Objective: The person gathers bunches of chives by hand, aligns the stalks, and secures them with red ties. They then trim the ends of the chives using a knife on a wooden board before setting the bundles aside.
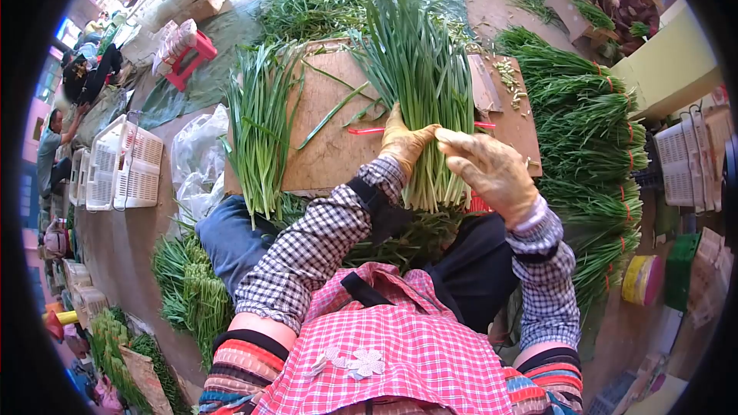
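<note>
A thick bundle of garlic chives [419,69] lies on a wooden board across my lap, leaves pointing away and pale stem ends toward me. My left hand [406,142], in a yellowish glove, grips its left side low on the stems. Beside the stem ends on the right is my right hand [492,173], also gloved, its fingers stretched out and holding nothing. A red tie strip [365,131] runs under the bundle, with its ends showing on both sides. Another loose pile of chives [263,123] rests on the left of the board [330,154].
Tied chive bundles [592,146] are stacked along the right. Loose leaves [323,11] cover the floor beyond the board. At left are a plastic bag [201,157], white crates [127,165] and a red stool [196,61]. Other people sit at far left.
</note>
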Demonstrator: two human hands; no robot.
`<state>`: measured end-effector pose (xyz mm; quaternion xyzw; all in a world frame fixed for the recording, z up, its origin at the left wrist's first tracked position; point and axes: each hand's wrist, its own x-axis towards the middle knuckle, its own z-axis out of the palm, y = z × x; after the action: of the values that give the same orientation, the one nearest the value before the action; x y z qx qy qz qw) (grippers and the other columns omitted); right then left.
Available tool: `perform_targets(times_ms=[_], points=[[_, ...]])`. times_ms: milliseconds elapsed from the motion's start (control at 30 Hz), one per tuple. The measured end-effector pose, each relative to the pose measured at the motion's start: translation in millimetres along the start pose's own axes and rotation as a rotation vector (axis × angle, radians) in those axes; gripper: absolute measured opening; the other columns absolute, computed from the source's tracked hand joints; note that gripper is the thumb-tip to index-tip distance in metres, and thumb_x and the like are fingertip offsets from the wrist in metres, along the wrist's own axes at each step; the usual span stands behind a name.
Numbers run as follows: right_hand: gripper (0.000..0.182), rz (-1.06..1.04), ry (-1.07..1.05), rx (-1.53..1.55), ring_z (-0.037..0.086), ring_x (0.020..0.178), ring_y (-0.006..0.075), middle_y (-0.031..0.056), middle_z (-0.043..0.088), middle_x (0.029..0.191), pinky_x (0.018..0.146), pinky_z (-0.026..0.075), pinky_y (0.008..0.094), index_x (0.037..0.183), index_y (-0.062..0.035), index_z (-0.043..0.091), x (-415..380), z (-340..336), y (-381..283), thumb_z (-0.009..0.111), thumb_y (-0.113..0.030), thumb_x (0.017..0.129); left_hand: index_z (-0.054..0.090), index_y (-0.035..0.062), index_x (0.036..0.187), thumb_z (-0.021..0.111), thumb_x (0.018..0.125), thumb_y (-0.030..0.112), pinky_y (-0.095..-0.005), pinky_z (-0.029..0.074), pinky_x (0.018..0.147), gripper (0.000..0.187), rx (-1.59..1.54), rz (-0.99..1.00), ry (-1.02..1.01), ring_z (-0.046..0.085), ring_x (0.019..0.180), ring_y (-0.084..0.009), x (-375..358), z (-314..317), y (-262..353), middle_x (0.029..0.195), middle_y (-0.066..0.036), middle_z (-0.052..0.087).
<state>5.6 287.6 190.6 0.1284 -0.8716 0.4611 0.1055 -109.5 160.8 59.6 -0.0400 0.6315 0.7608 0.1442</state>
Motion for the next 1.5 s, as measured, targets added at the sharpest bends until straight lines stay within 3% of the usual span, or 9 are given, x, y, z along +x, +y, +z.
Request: perform_targets(times_ms=[200, 333, 600, 733, 967, 1133, 1233, 1367, 1500], points=[[0.023, -0.201, -0.07, -0.045, 0.062, 0.089, 0.0303, 0.0116, 0.066, 0.092, 0.081, 0.049, 0.0374, 0.1, -0.0072, 0.067, 33, 43, 25, 0.069, -0.017, 0.079, 0.036, 0.0194, 0.135, 0.051, 0.091, 0.054, -0.0456, 0.057, 0.069, 0.058, -0.872, -0.456, -0.166, 0.067, 0.079, -0.0305, -3, -5, 14, 0.102, -0.017, 0.062], [0.024, -0.083, -0.24, -0.143, 0.062, 0.089, 0.0301, 0.0117, 0.065, 0.093, 0.081, 0.05, 0.0363, 0.1, -0.0073, 0.067, 32, 60, 67, 0.07, -0.012, 0.077, 0.054, 0.0087, 0.123, 0.05, 0.094, 0.046, -0.0402, 0.053, 0.082, 0.048, -0.681, -0.443, -0.137, 0.064, 0.091, -0.0229, -22, -18, 46, 0.114, -0.01, 0.06], [0.027, 0.131, -0.166, 0.158, 0.063, 0.087, 0.0219, 0.0089, 0.063, 0.09, 0.079, 0.051, 0.0317, 0.101, -0.0062, 0.068, 24, 68, 85, 0.07, 0.0, 0.074, 0.054, 0.0005, 0.119, 0.055, 0.092, 0.017, -0.033, 0.043, 0.092, 0.032, 0.532, 0.739, 0.125, 0.054, 0.103, -0.0264, 1, -89, 7, 0.11, -0.014, 0.054], [0.026, 0.126, -0.136, 0.174, 0.062, 0.087, 0.0217, 0.0078, 0.063, 0.089, 0.08, 0.051, 0.0313, 0.098, -0.0058, 0.068, 22, 70, 85, 0.071, 0.0, 0.073, 0.059, 0.0031, 0.108, 0.062, 0.086, 0.035, -0.0417, 0.046, 0.085, 0.039, 1.167, 0.622, 0.23, 0.057, 0.098, -0.0347, 3, -121, -1, 0.106, -0.019, 0.057], [0.025, 0.113, -0.143, 0.132, 0.062, 0.087, 0.0219, 0.0078, 0.063, 0.089, 0.079, 0.05, 0.0321, 0.098, -0.007, 0.068, 21, 73, 89, 0.072, -0.004, 0.073, 0.063, 0.0119, 0.1, 0.061, 0.086, 0.039, -0.0414, 0.049, 0.08, 0.031, 1.323, 0.117, 0.051, 0.063, 0.09, -0.0319, 6, -115, 24, 0.09, -0.013, 0.067], [0.023, 0.09, -0.129, 0.116, 0.062, 0.088, 0.0235, 0.0091, 0.064, 0.089, 0.079, 0.05, 0.0329, 0.097, -0.0069, 0.068, 22, 72, 91, 0.073, -0.009, 0.074, 0.062, 0.0025, 0.093, 0.062, 0.088, 0.03, -0.0366, 0.05, 0.071, 0.028, 1.233, 0.096, -0.262, 0.064, 0.075, -0.0245, -7, -114, 29, 0.079, -0.015, 0.065], [0.023, 0.133, -0.173, 0.099, 0.063, 0.09, 0.0224, 0.0092, 0.066, 0.094, 0.08, 0.051, 0.033, 0.099, -0.0063, 0.068, 25, 70, 85, 0.072, -0.008, 0.076, 0.061, 0.0023, 0.093, 0.061, 0.091, 0.021, -0.032, 0.049, 0.062, 0.019, 0.621, -0.13, -0.328, 0.06, 0.066, -0.0164, -24, -98, 26, 0.073, -0.008, 0.061], [0.018, 0.036, -0.067, 0.602, 0.062, 0.1, 0.0171, 0.0086, 0.067, 0.107, 0.089, 0.05, 0.0285, 0.102, -0.0032, 0.066, 32, 46, 70, 0.067, -0.008, 0.085, 0.06, 0.0037, 0.096, 0.059, 0.093, 0.015, -0.0261, 0.045, 0.057, 0.012, 0.85, 0.335, -0.277, 0.053, 0.06, -0.0098, -41, -86, 16, 0.068, -0.003, 0.057], [0.022, 0.28, 0.256, -0.068, 0.064, 0.099, 0.0194, 0.0107, 0.067, 0.107, 0.089, 0.05, 0.029, 0.106, -0.0042, 0.066, 40, -22, 89, 0.063, -0.018, 0.089, 0.06, 0.0081, 0.095, 0.062, 0.089, 0.021, -0.0383, 0.049, 0.064, 0.014, 0.799, 0.361, -0.186, 0.062, 0.071, -0.0333, -45, -86, 11, 0.078, -0.017, 0.063]])
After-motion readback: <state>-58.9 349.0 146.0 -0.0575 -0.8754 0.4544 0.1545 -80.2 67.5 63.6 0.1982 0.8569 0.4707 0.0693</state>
